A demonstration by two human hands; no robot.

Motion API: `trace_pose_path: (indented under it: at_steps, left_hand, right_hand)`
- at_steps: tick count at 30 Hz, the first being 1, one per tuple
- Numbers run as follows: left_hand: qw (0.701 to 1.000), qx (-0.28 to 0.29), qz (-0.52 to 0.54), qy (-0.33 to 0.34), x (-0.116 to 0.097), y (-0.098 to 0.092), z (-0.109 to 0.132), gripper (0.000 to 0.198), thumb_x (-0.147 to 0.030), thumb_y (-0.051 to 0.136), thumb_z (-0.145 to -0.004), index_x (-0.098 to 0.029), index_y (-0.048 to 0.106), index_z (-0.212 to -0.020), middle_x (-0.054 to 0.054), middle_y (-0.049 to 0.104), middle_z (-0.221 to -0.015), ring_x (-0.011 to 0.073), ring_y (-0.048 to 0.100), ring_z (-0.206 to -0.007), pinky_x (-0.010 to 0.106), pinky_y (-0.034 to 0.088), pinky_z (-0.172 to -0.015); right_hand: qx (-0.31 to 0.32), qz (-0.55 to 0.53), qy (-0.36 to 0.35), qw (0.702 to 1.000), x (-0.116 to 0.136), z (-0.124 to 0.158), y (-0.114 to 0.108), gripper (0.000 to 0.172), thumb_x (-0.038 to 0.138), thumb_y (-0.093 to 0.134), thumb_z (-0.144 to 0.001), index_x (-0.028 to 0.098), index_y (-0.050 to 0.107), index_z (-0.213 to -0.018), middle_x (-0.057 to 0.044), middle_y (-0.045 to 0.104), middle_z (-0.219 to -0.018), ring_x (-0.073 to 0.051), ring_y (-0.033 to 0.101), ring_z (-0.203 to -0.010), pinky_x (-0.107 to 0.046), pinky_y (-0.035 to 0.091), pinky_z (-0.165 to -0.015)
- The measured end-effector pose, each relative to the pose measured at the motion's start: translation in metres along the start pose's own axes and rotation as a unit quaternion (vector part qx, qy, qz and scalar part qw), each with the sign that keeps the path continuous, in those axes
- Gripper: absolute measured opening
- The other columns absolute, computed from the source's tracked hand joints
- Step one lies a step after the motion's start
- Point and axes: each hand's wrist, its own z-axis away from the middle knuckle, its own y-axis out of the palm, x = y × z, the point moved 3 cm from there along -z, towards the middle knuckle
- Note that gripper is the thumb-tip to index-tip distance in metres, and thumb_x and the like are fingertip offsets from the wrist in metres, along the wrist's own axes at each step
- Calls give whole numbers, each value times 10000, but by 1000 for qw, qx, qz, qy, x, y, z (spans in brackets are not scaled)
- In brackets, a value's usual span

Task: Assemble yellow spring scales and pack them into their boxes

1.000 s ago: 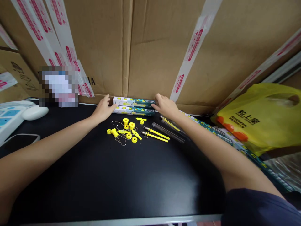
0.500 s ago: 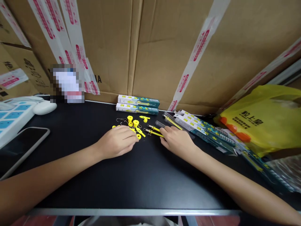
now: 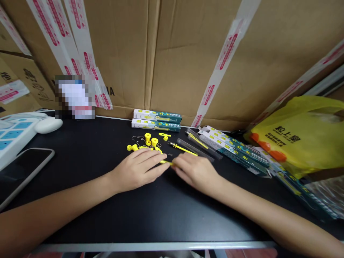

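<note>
A thin yellow plastic rod (image 3: 166, 162) spans the gap between my two hands, low over the black table. My right hand (image 3: 197, 170) pinches its right end. My left hand (image 3: 139, 167) has its fingers closed around the other end, which is mostly hidden. A small loose spring (image 3: 170, 154) lies just beyond the fingertips. Behind my right hand rests another yellow rod (image 3: 184, 148) with a metal hook end. Yellow plastic caps (image 3: 154, 142) and small parts, with several wire hooks (image 3: 138, 138), are heaped beyond my left hand.
Two printed spring-scale boxes (image 3: 156, 125) are stacked at the back. Clear tubes (image 3: 205, 152) and more boxes (image 3: 236, 150) lie to the right, near a yellow plastic bag (image 3: 301, 136). A phone (image 3: 23, 172) and a power strip (image 3: 16, 130) are at left. Cardboard (image 3: 188, 64) walls the back.
My right hand has drawn one yellow rod left and toward me, away from the other rod. My left hand has shifted right from the heap, and the hands now meet at the rod.
</note>
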Motion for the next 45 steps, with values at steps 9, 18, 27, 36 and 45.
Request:
trace_pose_path:
  at_steps: [9, 18, 27, 36, 45]
  left_hand:
    - [993, 107, 1, -39, -4, 15, 2, 177, -196, 449, -958, -178, 596, -861, 7, 630, -726, 157, 572, -661, 282, 399, -604]
    - [980, 167, 43, -102, 5, 17, 8, 182, -274, 422, -963, -183, 570, -907, -3, 645, -721, 155, 616, -662, 260, 412, -597]
    - [983, 151, 65, -79, 1, 21, 10, 214, -196, 383, -965, -159, 580, -889, 21, 648, -790, 158, 628, -724, 265, 447, -651]
    - [985, 163, 31, -40, -2, 23, 12, 221, -229, 410, -953, -178, 587, -831, 3, 618, -707, 153, 591, -616, 279, 393, -568]
    - [991, 127, 25, -21, -4, 24, 13, 223, -214, 426, -940, -175, 593, -799, 2, 638, -701, 153, 593, -612, 287, 398, -566]
  right_hand:
    - [-83, -192, 2, 978, 15, 5, 19, 191, 264, 487, -959, 163, 624, -872, -31, 669, -722, -131, 602, -621, -229, 424, -565]
    - [-87, -358, 77, 926, 7, 8, 30, 162, 293, 586, -906, 170, 648, -820, -20, 664, -665, -117, 581, -549, -217, 430, -514]
    - [-52, -180, 143, 972, -60, -33, 22, 76, 217, 568, -882, 177, 622, -915, -59, 652, -844, -189, 597, -778, -302, 462, -703]
    - [9, -170, 33, 985, -53, -89, 28, 79, 177, 559, -883, 162, 636, -871, -56, 660, -862, -180, 569, -824, -294, 433, -756]
    - [108, -49, -84, 989, 1, -81, 21, 206, 318, 616, -856, 137, 612, -955, -103, 652, -956, -239, 581, -887, -333, 436, -757]
